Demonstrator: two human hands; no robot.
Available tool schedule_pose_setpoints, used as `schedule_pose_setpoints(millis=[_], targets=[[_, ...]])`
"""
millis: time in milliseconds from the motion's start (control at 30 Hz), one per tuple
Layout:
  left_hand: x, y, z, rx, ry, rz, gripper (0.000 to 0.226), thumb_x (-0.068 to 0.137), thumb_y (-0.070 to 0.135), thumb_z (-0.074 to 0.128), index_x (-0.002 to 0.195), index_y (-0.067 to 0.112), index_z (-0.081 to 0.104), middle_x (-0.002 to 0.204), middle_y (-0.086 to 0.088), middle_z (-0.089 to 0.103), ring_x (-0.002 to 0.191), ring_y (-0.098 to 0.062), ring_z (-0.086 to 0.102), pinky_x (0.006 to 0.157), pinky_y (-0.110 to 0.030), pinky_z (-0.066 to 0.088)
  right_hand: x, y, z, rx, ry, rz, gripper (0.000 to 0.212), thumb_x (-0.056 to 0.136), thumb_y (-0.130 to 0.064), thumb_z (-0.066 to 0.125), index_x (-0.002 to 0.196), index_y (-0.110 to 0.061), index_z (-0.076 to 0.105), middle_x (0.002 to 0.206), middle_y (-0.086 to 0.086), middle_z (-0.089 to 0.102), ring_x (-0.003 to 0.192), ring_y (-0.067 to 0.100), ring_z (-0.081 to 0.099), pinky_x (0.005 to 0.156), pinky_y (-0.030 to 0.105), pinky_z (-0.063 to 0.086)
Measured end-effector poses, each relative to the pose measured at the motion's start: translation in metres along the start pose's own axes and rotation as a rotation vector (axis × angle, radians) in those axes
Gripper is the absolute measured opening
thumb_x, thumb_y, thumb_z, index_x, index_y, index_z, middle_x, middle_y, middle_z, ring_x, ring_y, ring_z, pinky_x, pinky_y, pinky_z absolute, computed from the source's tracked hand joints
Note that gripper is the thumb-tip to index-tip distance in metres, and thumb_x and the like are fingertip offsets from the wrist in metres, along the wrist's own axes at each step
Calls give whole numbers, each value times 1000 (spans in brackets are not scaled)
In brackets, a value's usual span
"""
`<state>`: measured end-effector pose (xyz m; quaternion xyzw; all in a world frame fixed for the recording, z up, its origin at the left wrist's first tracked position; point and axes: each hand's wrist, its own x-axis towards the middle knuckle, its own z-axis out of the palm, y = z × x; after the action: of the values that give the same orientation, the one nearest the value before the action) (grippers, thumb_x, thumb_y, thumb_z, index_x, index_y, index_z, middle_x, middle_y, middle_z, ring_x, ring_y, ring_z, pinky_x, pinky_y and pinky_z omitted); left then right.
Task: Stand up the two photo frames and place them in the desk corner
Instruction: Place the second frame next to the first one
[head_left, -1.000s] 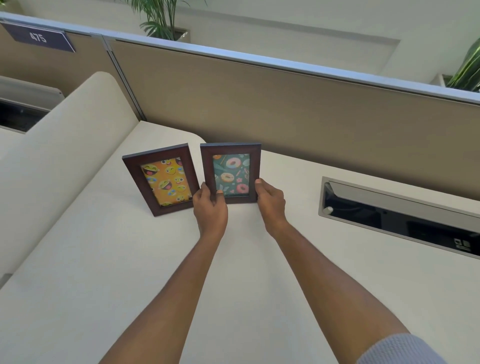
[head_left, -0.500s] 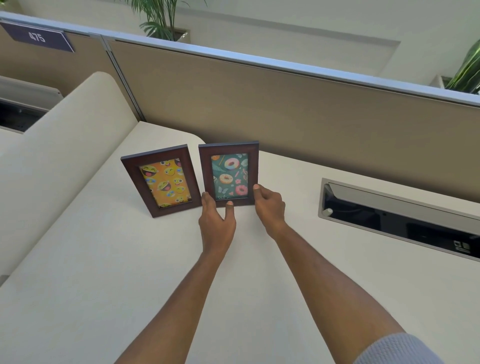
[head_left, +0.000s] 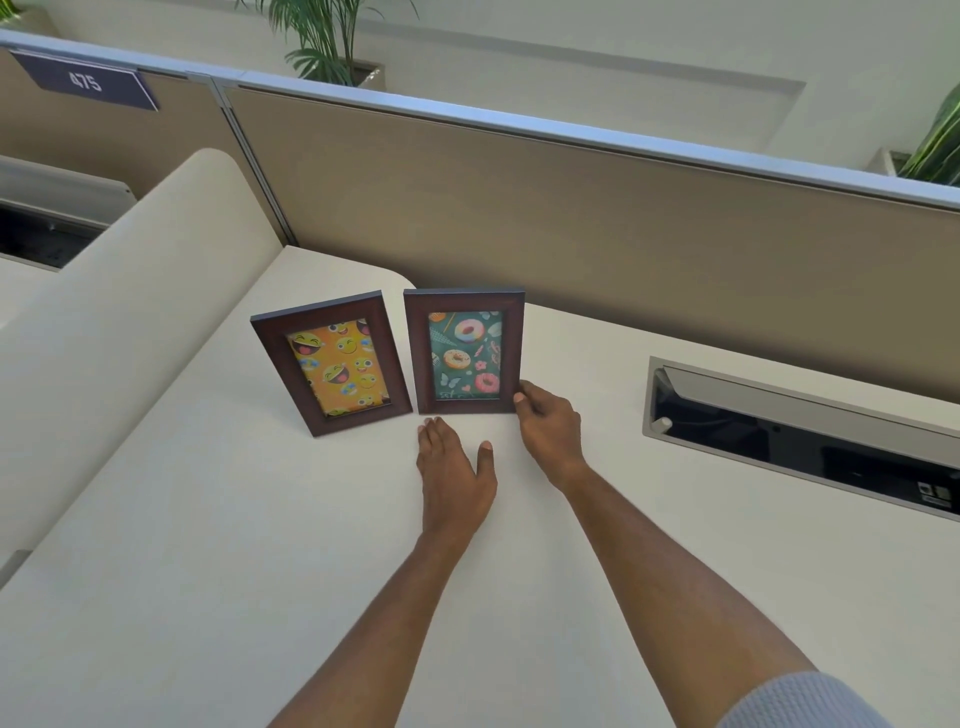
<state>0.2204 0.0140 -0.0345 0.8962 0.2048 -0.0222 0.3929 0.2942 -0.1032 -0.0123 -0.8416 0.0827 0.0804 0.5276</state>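
Note:
Two dark wooden photo frames stand upright side by side on the cream desk (head_left: 208, 519), near its far left corner by the partition. The left frame (head_left: 332, 364) shows yellow emoji faces and nobody touches it. The right frame (head_left: 464, 353) shows donuts on a teal ground. My left hand (head_left: 454, 473) lies flat on the desk just in front of the donut frame, fingers spread, holding nothing. My right hand (head_left: 548, 423) rests at the donut frame's lower right corner, with thumb and fingertips touching its edge.
A tan partition (head_left: 597, 208) with a silver top rail runs behind the desk. A cream rounded side panel (head_left: 119, 280) bounds the left. An open cable tray slot (head_left: 800, 436) is sunk into the desk at the right. Potted plants stand beyond the partition.
My left hand has let go of the donut frame and drawn back onto the desk. My right hand has loosened to a light touch at the frame's corner.

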Motion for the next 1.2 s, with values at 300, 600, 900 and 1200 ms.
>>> schedule_pose_setpoints(millis=[300,600,900,1200], targets=[[7,4,0,131,-61,-40,82,102,36,51,159,-7,11,171,-23,2,159,-31,-5,128,-44,6,1,0,7,-82,-3,-35,37,103,-11,54,139,-8,63,134,11,70,125,29,64,108,25,42],[12,4,-2,177,-112,-52,85,101,39,52,159,-6,10,171,-23,0,159,-32,-6,128,-43,6,4,-4,6,-123,-39,-10,39,104,-12,54,143,-6,58,138,14,67,128,30,62,114,32,42],[14,0,-11,185,-120,-24,81,101,37,52,159,-6,13,171,-19,6,159,-29,1,127,-43,12,3,-5,6,-161,-57,-12,40,103,-7,51,143,-8,60,137,11,68,127,28,62,114,30,43],[14,0,-13,231,-140,-7,81,102,39,51,159,-6,14,171,-20,6,159,-30,1,127,-43,13,3,-5,6,-141,-60,4,41,104,-8,51,144,-8,58,141,12,66,131,28,60,113,26,38]])
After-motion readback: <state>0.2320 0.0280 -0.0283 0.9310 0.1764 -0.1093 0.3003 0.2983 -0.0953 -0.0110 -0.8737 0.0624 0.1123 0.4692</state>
